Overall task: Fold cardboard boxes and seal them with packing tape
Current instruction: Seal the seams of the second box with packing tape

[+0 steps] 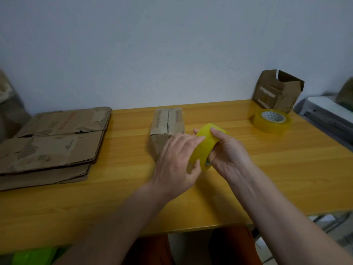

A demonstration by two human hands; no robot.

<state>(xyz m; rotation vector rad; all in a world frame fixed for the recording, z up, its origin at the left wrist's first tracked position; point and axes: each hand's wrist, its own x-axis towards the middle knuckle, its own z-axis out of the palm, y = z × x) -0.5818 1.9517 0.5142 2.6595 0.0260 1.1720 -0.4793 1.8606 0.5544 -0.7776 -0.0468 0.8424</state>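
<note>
A yellow roll of packing tape [207, 144] is held above the wooden table [267, 169] near its middle. My right hand [229, 152] grips the roll from the right, thumb on its top edge. My left hand [177, 161] touches the roll's outer face from the left, fingertips on the tape and thumb under it. Just behind my hands stands a small folded cardboard box [167, 123], its top flaps closed with a seam down the middle. My left hand hides the box's near lower corner.
A stack of flattened cardboard boxes [53, 144] lies on the table's left side. A second tape roll [272, 121] lies flat at the back right, in front of an open cardboard box [277, 92]. A white wall backs the table. A green object [34, 257] shows below the front edge.
</note>
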